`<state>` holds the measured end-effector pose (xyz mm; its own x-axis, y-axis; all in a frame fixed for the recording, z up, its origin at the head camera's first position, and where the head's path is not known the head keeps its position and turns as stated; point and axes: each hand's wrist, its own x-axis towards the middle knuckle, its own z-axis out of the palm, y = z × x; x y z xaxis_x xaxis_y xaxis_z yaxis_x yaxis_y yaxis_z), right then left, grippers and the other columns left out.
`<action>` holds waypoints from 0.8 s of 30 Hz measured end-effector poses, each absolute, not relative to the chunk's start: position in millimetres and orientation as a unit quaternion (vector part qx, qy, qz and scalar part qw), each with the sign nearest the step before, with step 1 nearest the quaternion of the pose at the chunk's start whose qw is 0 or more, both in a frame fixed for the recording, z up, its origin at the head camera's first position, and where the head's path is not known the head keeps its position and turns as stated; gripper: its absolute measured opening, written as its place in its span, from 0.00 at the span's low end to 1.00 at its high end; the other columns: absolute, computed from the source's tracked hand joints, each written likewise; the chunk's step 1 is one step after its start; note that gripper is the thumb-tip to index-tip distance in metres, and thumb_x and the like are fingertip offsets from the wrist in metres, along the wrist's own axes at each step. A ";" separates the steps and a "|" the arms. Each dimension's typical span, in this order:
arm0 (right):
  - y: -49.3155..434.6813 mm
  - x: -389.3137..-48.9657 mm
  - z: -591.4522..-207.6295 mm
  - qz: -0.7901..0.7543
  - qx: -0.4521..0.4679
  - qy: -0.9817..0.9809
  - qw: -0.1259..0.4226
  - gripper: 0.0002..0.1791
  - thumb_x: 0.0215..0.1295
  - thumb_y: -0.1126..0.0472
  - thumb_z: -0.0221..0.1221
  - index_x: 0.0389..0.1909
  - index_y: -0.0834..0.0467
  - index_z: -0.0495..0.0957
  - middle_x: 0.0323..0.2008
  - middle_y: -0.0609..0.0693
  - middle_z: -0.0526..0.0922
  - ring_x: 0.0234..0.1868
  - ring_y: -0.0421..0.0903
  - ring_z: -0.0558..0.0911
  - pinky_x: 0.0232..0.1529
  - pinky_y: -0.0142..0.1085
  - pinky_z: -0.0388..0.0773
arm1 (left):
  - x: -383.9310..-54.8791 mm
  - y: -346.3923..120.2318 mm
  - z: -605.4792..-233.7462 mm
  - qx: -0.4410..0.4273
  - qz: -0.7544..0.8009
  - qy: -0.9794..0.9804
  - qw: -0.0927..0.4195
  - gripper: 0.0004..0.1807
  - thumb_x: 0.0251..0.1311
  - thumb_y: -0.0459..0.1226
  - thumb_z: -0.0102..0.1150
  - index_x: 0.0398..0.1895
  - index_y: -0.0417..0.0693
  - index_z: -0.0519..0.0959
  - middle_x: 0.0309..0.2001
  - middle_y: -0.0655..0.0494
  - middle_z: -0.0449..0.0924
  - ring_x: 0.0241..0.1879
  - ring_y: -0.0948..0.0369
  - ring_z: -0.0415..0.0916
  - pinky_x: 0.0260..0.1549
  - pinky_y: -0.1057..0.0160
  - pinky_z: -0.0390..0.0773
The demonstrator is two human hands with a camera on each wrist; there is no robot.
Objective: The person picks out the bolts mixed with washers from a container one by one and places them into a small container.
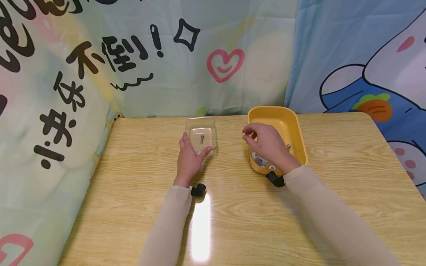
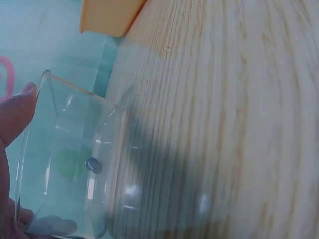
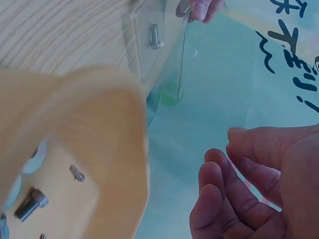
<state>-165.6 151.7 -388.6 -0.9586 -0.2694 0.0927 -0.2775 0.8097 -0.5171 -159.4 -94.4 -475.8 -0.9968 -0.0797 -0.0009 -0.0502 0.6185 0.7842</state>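
a clear box stands on the table near its back edge, with one metal screw lying inside. the left hand holds the box from the near side, thumb at the near right corner and fingers along the left wall, so the open top is uncovered above the screw. a strip of wood separates the box from the yellow tray to its right, giving room for sideways movement; a long stretch of table lies in front of both. the right hand is over the tray's left rim, fingers loosely bent, the thumb and index tips a narrow gap apart, with nothing visible between them. the tray also sits by the back edge; its high walls bound the screws inside, among them a thick one and a small one.

the box is thin, glossy, see-through and squarish, with rounded corners; the tray is smooth and opaque, a rounded rectangle. the screws are silvery, with cylindrical heads. pale wood grain covers the tabletop, and a creased printed cloth hangs behind it.
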 end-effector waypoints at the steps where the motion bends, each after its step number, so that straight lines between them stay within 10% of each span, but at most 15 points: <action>1: 152.9 -165.1 -388.3 0.272 0.142 -0.952 0.008 0.10 0.72 0.61 0.59 0.48 0.61 0.82 0.42 0.55 0.85 0.42 0.52 0.81 0.44 0.47 0.77 | -159.4 -94.4 -476.0 0.037 -0.436 -0.899 0.016 0.60 0.61 0.57 0.66 0.80 0.34 0.40 0.77 0.36 0.49 0.66 0.39 0.67 0.64 0.44 0.68; 24: 190.6 -170.5 -398.7 0.233 0.112 -0.965 -0.039 0.13 0.70 0.63 0.60 0.50 0.66 0.80 0.41 0.59 0.85 0.41 0.54 0.81 0.43 0.48 0.78 | -160.1 -93.5 -479.8 0.038 -0.441 -0.896 0.033 0.60 0.60 0.54 0.68 0.79 0.34 0.42 0.76 0.36 0.51 0.63 0.37 0.69 0.61 0.43 0.70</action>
<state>-170.5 190.6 -398.7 -0.9719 -0.2341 -0.0235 -0.1976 0.8666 -0.4583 -160.1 -93.5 -479.8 -0.9950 -0.0967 0.0257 -0.0385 0.6075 0.7934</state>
